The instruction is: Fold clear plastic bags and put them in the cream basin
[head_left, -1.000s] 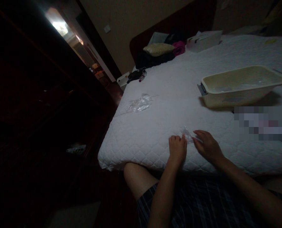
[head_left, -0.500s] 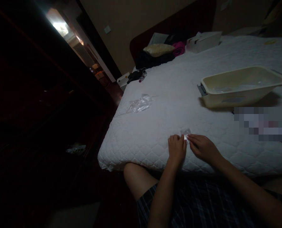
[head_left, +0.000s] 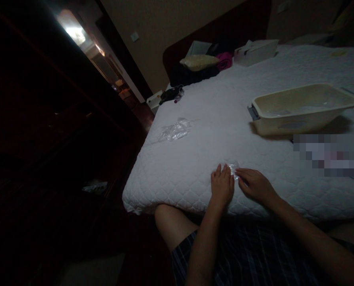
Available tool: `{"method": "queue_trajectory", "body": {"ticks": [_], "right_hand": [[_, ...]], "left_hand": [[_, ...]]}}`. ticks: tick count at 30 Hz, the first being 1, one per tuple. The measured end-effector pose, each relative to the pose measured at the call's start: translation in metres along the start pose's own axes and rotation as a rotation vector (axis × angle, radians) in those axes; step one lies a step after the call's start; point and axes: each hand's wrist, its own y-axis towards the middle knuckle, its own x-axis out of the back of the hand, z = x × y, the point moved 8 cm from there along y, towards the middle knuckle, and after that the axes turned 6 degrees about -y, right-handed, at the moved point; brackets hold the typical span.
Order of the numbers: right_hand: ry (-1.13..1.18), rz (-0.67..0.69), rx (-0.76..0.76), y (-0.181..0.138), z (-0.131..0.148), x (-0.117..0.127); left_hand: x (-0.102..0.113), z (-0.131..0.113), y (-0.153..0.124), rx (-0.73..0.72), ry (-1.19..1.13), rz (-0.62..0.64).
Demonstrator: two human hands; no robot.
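Note:
A small clear plastic bag lies crumpled on the white quilted bed, between my two hands. My left hand rests palm down against its left side, fingers stretched out and slightly apart. On the bag's right edge, my right hand pinches the plastic between thumb and fingertips. Part of the bag is hidden under the fingers, and whether anything is inside it I cannot tell.
A cream plastic bin with grey handles stands right, with clear plastic inside. Another clear plastic bag lies further left. Toward the headboard are a white box, a cushion and dark cloth. A blurred-out patch covers something below the bin.
My left fingers have straightened from a curled pose and now lie flatter, reaching further forward. The small bag looks more crumpled. My right hand stays nearly where it was.

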Motion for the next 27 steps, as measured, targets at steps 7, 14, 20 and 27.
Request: {"method": "queue_trajectory", "body": {"ticks": [7, 14, 20, 27], "right_hand": [[-0.020, 0.022, 0.061, -0.002, -0.001, 0.000], [0.043, 0.026, 0.035, -0.001, -0.004, -0.004], [0.130, 0.026, -0.045, -0.003, -0.010, -0.002], [0.347, 0.066, -0.285, 0.004, -0.021, 0.003]], "left_hand": [[-0.001, 0.002, 0.000, 0.026, -0.031, 0.044], [0.001, 0.003, 0.001, 0.034, -0.129, 0.037], [0.001, 0.014, 0.000, 0.057, -0.356, 0.030], [0.008, 0.032, -0.004, 0.060, -0.701, -0.161]]}}
